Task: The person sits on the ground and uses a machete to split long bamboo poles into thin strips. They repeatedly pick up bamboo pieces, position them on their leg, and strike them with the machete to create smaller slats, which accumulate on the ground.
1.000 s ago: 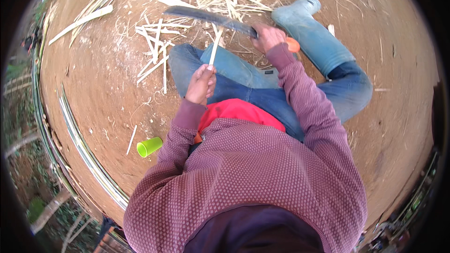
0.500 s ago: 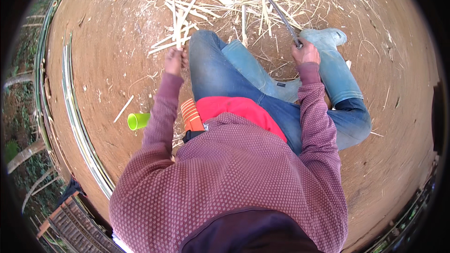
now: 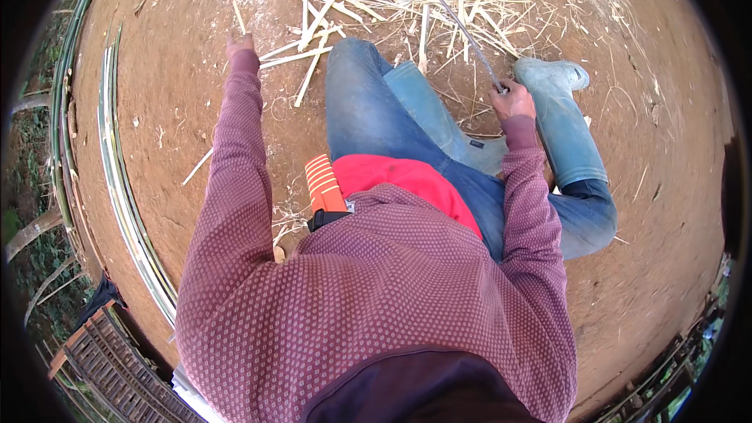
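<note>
My left arm stretches forward to the left, and my left hand (image 3: 240,45) is closed on a short pale bamboo strip (image 3: 238,14) that points away from me. Its fingers are small and partly blurred. My right hand (image 3: 514,102) grips a long knife whose narrow grey blade (image 3: 468,34) slants forward and left over the shavings; the handle is mostly hidden in my fist. Between my hands lies a loose heap of split strips (image 3: 321,19), close to my bent left knee. One strip (image 3: 310,78) rests apart on the soil beside that knee.
My legs, in jeans and pale blue rubber boots (image 3: 560,113), are folded before me. At my left hip sits an orange striped pouch (image 3: 323,184). Long split poles (image 3: 129,196) lie along the left, near a bamboo border (image 3: 63,121). A slatted wooden piece (image 3: 117,368) stands lower left.
My left hand has moved forward and left, away from the heap, with a strip in it. My left arm now covers the green cup's place. The right hand still holds the knife.
</note>
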Demonstrator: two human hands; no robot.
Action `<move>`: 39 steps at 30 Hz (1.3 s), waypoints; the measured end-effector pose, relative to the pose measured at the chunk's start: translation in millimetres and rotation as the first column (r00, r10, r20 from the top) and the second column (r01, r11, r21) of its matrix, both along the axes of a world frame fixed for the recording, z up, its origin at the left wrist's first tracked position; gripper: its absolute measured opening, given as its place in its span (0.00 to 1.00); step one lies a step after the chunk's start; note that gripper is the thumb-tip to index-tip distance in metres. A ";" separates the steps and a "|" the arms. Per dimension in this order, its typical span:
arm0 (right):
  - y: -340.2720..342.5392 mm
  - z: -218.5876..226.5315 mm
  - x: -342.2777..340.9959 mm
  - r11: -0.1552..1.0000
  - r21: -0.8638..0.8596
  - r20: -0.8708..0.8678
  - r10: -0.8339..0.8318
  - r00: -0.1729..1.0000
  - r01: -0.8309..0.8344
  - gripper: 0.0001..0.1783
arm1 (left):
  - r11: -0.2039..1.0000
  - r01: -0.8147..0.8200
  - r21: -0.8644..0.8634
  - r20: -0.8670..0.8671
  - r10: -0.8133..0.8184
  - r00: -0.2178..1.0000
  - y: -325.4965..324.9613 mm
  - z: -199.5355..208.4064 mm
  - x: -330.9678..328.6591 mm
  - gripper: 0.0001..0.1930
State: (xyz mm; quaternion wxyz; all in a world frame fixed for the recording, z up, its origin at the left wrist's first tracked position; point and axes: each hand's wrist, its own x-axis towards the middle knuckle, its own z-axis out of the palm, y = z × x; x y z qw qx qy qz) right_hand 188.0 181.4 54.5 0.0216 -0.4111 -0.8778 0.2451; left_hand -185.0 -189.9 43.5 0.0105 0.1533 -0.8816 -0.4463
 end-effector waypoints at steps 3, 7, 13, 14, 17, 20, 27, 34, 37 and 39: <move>-2.8 -4.0 -3.4 0.999 -0.040 -0.007 -0.006 1.000 0.006 0.18 | 0.971 0.213 -0.113 -0.005 -0.215 0.977 6.1 -28.1 -13.6 0.18; -9.4 4.2 -7.1 0.996 -0.083 0.007 0.023 1.000 -0.022 0.17 | 0.885 0.331 -0.328 0.070 -0.327 0.942 13.2 -117.3 -19.2 0.20; -10.4 -4.7 0.0 0.995 -0.099 0.077 0.007 0.997 0.001 0.17 | 0.845 0.331 -0.420 0.195 -0.272 0.942 48.8 -135.7 8.8 0.15; -8.9 -9.6 -0.2 0.994 -0.105 0.072 0.010 0.997 -0.002 0.16 | 0.852 0.343 -0.395 0.230 -0.270 0.935 49.0 -135.6 8.9 0.14; -8.7 -16.1 -3.4 0.992 -0.122 0.057 0.034 0.998 -0.027 0.16 | 0.877 0.288 -0.386 0.223 -0.214 0.951 37.9 -140.5 5.0 0.15; -10.7 -17.6 -2.2 0.992 -0.122 0.076 0.031 0.997 -0.021 0.16 | 0.871 0.367 -0.327 0.224 -0.305 0.926 43.0 -139.5 13.5 0.16; -11.1 -7.5 -3.2 0.988 -0.153 0.078 0.041 0.996 -0.029 0.18 | 0.903 0.310 -0.297 0.187 -0.263 0.946 59.2 -141.7 23.0 0.13; -7.5 -27.3 -8.8 0.985 -0.069 -0.111 0.150 0.982 -0.158 0.18 | 0.887 0.185 0.424 0.184 -0.284 0.941 56.3 -137.4 13.9 0.11; -5.5 -18.5 -4.6 0.980 -0.185 -0.100 0.059 0.993 -0.077 0.18 | 0.659 0.428 0.619 -0.024 -0.529 0.848 88.3 -66.2 71.6 0.13; -13.7 -7.4 -5.3 0.977 -0.195 -0.172 0.052 0.984 -0.085 0.17 | 0.576 0.279 0.768 0.105 -0.544 0.833 94.2 -8.2 101.7 0.12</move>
